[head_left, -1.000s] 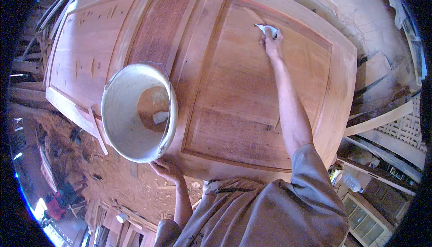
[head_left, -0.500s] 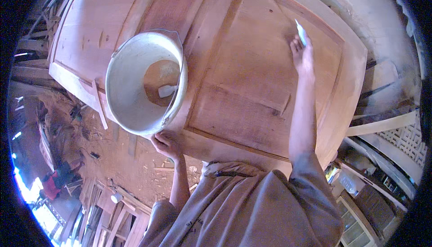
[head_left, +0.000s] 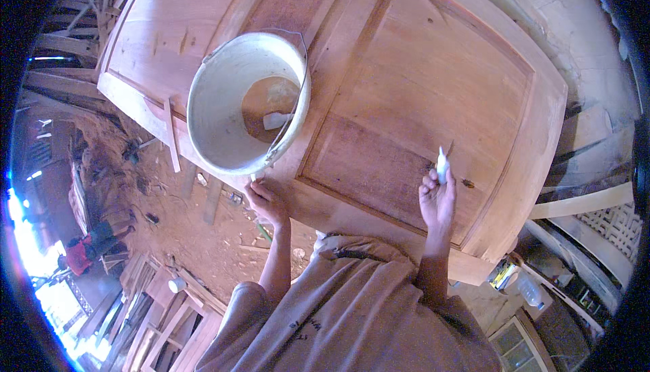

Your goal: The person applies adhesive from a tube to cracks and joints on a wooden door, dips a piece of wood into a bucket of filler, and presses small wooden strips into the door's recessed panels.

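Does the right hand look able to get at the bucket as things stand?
Probably yes: nothing visible stands between the right hand and the bucket, though that hand holds a white bottle.

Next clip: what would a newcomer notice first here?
The pale bucket, left of centre, with the left hand by its near rim. A big reddish panelled wooden piece spreads across the upper picture. Right of centre, the right hand holds a small white pointed bottle.
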